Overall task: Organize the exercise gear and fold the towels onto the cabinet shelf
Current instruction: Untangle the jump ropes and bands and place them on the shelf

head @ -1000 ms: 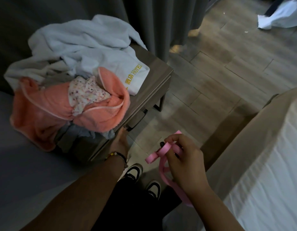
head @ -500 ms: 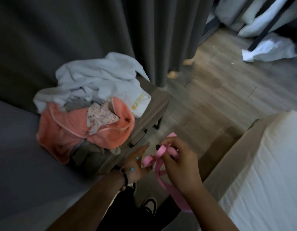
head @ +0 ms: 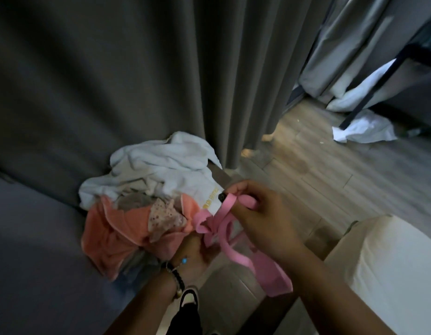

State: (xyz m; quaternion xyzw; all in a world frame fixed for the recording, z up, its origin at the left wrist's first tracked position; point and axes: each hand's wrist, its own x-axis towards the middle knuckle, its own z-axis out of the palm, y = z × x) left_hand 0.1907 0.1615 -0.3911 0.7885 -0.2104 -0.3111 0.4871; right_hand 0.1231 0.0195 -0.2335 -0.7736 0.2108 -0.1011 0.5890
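A pink resistance band hangs looped between both my hands in front of the cabinet. My right hand pinches its upper end, fingers curled round the strap. My left hand, with a beaded bracelet at the wrist, holds the bunched lower part from below. Behind them a heap of towels covers the low cabinet: a white hotel towel at the back, an orange-pink towel in front, and a small spotted cloth on top.
Dark grey curtains hang behind the cabinet. A grey sofa or bed surface lies at left, a white mattress at right. Wooden floor stretches beyond, with a crumpled white cloth near a dark frame leg.
My left hand left the cabinet's front and came up to take the pink band. Both hands rose with the band toward the towel heap. The view tilted upward.
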